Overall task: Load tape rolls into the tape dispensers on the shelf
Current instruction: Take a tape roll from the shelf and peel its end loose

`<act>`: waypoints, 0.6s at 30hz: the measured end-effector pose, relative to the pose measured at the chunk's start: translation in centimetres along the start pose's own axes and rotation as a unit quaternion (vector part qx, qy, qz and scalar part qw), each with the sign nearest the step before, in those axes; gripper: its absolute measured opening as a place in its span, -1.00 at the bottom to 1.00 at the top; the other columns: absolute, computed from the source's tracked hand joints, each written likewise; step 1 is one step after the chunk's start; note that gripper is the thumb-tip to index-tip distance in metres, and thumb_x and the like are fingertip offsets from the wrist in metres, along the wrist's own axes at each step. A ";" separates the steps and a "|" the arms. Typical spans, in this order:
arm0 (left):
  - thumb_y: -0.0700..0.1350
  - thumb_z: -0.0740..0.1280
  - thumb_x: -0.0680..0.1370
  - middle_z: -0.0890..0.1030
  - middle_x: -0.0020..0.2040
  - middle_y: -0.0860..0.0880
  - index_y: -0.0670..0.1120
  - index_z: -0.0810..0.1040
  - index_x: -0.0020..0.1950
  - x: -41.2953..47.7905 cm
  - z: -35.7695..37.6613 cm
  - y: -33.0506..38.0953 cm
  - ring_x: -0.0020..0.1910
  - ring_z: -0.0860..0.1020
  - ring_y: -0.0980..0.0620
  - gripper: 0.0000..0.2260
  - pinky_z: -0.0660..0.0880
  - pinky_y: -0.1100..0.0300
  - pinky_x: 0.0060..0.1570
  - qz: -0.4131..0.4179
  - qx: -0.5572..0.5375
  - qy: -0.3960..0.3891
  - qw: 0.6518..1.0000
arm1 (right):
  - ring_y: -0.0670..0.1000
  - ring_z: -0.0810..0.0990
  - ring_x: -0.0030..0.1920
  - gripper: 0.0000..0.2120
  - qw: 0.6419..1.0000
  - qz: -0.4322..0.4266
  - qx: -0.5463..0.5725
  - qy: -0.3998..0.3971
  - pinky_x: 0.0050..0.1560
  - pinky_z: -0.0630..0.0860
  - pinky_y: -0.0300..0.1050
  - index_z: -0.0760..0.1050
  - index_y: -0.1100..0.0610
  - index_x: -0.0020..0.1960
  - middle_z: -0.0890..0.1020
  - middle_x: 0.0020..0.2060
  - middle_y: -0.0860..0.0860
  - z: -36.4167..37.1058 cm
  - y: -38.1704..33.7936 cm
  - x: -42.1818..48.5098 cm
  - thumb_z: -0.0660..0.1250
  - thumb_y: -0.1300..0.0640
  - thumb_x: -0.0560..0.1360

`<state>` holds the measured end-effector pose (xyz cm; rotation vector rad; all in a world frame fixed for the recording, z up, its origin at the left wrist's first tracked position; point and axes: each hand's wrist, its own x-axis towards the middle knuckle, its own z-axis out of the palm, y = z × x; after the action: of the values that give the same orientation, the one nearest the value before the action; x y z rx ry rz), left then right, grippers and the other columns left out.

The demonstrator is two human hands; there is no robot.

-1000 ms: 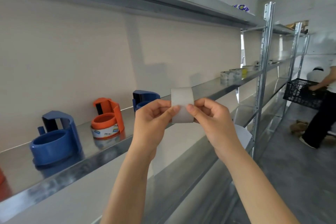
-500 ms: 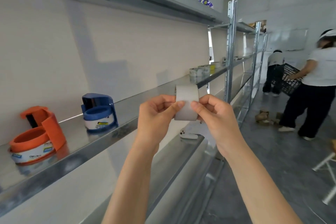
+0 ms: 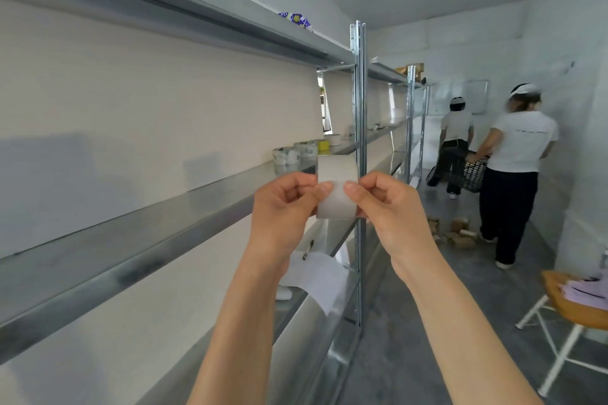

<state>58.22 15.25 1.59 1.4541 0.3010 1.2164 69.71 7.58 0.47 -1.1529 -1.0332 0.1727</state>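
A white tape roll (image 3: 336, 187) is held edge-on in front of me, level with the metal shelf (image 3: 171, 210). My left hand (image 3: 286, 200) pinches its left side with thumb and fingertips. My right hand (image 3: 385, 200) pinches its right side the same way. Both thumbs meet on the roll's face. Several more tape rolls (image 3: 294, 156) stand further along the shelf, beside a yellow item (image 3: 324, 145). No tape dispenser is in view.
A steel upright (image 3: 358, 141) stands just behind the roll. Papers with a clip (image 3: 316, 276) lie on the lower shelf. Two people (image 3: 516, 174) stand in the aisle at right with a black crate (image 3: 473, 173). A folding stool (image 3: 572, 312) sits at right. Small boxes (image 3: 457, 233) litter the floor.
The view has swung right along the shelf. The blue and orange dispensers have slid out of sight on the left. Both hands keep pinching the roll as before.
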 end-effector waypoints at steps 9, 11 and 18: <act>-0.33 0.41 0.43 0.65 -0.37 0.00 -0.16 0.59 -0.23 6.1 6.3 -4.5 -0.31 0.60 0.07 -0.91 0.59 0.21 -0.23 0.001 -0.027 -0.044 0.999 | 0.01 0.52 -0.29 -0.86 0.999 -0.003 0.005 0.032 -0.15 0.49 0.00 0.52 0.19 -0.26 0.58 -0.36 0.08 -5.8 3.6 6.1 0.40 0.19 0.46; -0.32 0.41 0.43 0.65 -0.33 -0.04 -0.20 0.60 -0.19 7.3 7.2 -5.6 -0.29 0.60 0.04 -0.95 0.60 0.20 -0.21 -0.009 -0.024 -0.051 0.998 | 0.04 0.51 -0.28 -0.85 0.999 0.004 0.005 0.038 -0.15 0.48 0.03 0.52 0.20 -0.26 0.58 -0.35 0.11 -6.6 4.5 7.0 0.40 0.19 0.46; -0.31 0.41 0.41 0.63 -0.25 -0.13 -0.29 0.57 -0.08 10.9 10.0 -10.2 -0.28 0.61 0.03 -0.88 0.60 0.15 -0.18 -0.055 -0.073 -0.084 0.992 | 0.02 0.50 -0.29 -0.85 0.998 0.019 -0.009 0.060 -0.17 0.48 0.03 0.52 0.20 -0.26 0.57 -0.35 0.11 -9.3 8.1 9.8 0.38 0.21 0.47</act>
<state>75.28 20.83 0.36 1.3849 0.1710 0.9991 85.15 10.84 -0.65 -1.1846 -0.9097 0.1235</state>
